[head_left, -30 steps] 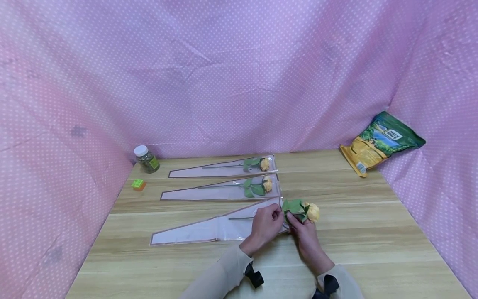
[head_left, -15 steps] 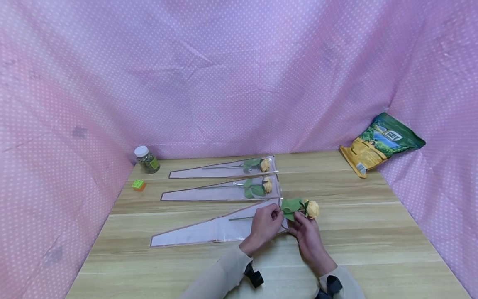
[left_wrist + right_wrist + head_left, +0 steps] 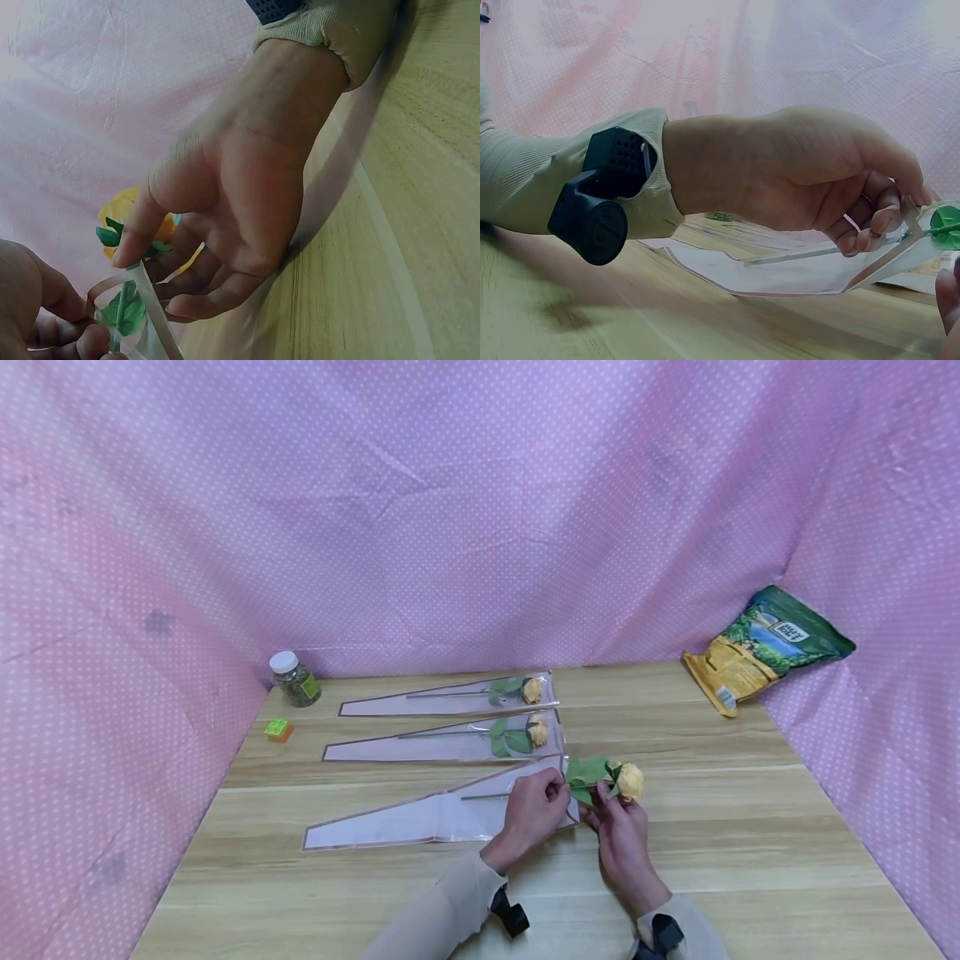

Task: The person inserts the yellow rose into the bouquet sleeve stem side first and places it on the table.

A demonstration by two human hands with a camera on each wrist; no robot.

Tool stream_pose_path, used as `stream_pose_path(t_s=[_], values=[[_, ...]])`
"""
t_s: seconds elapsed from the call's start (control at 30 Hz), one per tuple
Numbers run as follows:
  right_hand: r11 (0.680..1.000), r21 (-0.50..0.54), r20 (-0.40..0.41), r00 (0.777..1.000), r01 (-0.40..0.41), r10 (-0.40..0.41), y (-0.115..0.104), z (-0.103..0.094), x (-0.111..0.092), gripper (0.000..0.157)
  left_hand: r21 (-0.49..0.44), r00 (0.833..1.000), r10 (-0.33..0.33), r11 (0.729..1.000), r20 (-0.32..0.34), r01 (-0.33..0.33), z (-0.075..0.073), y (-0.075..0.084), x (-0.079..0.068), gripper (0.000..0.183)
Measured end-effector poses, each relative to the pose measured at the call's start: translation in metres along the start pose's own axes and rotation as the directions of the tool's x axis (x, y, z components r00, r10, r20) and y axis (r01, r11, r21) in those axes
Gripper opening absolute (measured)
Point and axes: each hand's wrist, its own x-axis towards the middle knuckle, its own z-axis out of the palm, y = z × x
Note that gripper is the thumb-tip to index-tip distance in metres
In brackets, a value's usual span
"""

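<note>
In the head view my left hand (image 3: 534,810) pinches the mouth edge of the nearest clear flower sleeve (image 3: 397,825), a long tapered one with a brown border. A yellow rose (image 3: 630,781) lies partly in that sleeve, its stem inside and its bloom and leaves (image 3: 588,772) beyond the mouth. Thumb and fingers of my right hand (image 3: 622,839) hold the rose below its bloom. The left wrist view shows the right hand (image 3: 240,195) beside the sleeve's edge strip, with the bloom (image 3: 124,210) partly behind it. In the right wrist view the left hand (image 3: 817,169) grips the raised mouth edge.
Two more sleeves, the middle one (image 3: 375,752) and the far one (image 3: 375,707), lie behind, each with a yellow rose inside. A white-capped jar (image 3: 300,683) and a green-and-orange block (image 3: 278,731) are at the left. A green-and-yellow bag (image 3: 765,647) leans at the back right.
My right thumb has shifted along the rose's stem, from beside the leaves to just under the bloom. The left hand has stayed in place on the sleeve's edge.
</note>
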Motion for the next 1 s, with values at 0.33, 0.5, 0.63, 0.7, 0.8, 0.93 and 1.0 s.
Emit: stream_pose_path(t_s=[0.33,0.5,0.63,0.7,0.8,0.93,1.0], values=[[0.997,-0.073,0.001,1.0,-0.005,0.005,0.004,0.004,-0.004,0.005,-0.009,1.0,0.029,1.0,-0.002,-0.03,0.0,0.001,0.0,0.014],[0.996,-0.09,-0.03,0.999,-0.018,0.015,0.005,0.007,-0.004,0.005,-0.011,1.0,0.02,1.0,0.008,-0.02,-0.001,0.002,0.0,0.014],[0.995,-0.099,-0.054,0.998,-0.019,0.014,0.007,0.009,-0.004,0.008,0.002,1.0,0.03,1.0,0.0,-0.03,-0.001,0.004,0.0,0.014],[0.994,-0.106,-0.065,0.998,-0.014,0.007,0.009,0.01,-0.004,0.009,0.008,0.999,0.036,0.999,-0.004,-0.036,-0.001,0.004,0.0,0.014],[0.993,-0.119,-0.084,0.996,0.001,-0.011,0.011,0.01,-0.003,0.009,0.02,0.999,0.041,0.999,-0.007,-0.041,-0.001,0.005,-0.001,0.014],[0.992,-0.127,-0.1,0.994,0.026,-0.039,0.013,0.012,-0.004,0.009,0.035,0.999,0.047,0.998,-0.011,-0.046,0.0,0.006,-0.001,0.013],[0.991,-0.125,-0.097,0.994,0.043,-0.055,0.014,0.012,-0.004,0.01,0.043,0.998,0.054,0.998,-0.017,-0.054,0.0,0.006,-0.002,0.013]])
